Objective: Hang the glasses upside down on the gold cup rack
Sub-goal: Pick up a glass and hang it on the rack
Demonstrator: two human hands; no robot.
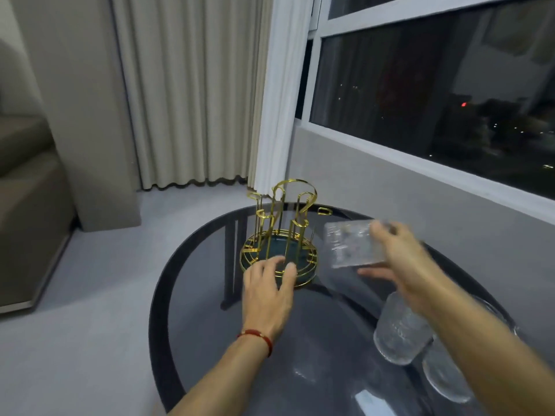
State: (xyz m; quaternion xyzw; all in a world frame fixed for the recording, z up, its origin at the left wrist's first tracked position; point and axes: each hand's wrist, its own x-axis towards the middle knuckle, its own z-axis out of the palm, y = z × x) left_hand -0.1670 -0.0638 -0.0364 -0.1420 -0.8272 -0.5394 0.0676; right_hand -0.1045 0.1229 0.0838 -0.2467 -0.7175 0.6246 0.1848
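Note:
The gold cup rack [280, 226] stands on the round dark glass table [210, 310], its wire arms bare. My left hand [267, 291] rests on the near rim of the rack's round base, fingers spread. My right hand [399, 256] grips a clear textured glass [348, 243], tipped on its side in the air just right of the rack. Two more clear textured glasses [399, 334] [444, 376] stand on the table at the lower right, partly hidden by my right forearm.
The table's far edge lies close to a grey wall under a window [435, 85]. Curtains [195, 91] hang behind the rack. A sofa [27, 205] is at the far left, with light floor between.

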